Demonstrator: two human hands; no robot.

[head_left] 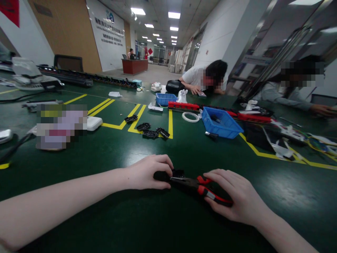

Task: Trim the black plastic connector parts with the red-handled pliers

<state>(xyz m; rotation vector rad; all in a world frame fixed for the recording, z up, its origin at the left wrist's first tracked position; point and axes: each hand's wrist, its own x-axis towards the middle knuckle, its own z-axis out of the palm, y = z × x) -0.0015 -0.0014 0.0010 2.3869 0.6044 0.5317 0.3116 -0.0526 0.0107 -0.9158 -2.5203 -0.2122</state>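
My left hand [154,172] pinches a small black plastic part [179,173] just above the green table [126,214]. In my right hand [234,195] are long-nose pliers [202,188] with red and black handles. Their tips point left and reach the black part near my left fingertips; whether the jaws grip it I cannot tell. Farther up the table lie several similar black parts, among them one part [150,134] close to a yellow tape line.
A blue bin [222,123] with dark items stands at the right, a smaller blue bin [166,99] behind it. Also there are a red strip [184,105], a white tape ring [191,117] and a white case [94,123]. Two people sit across the table.
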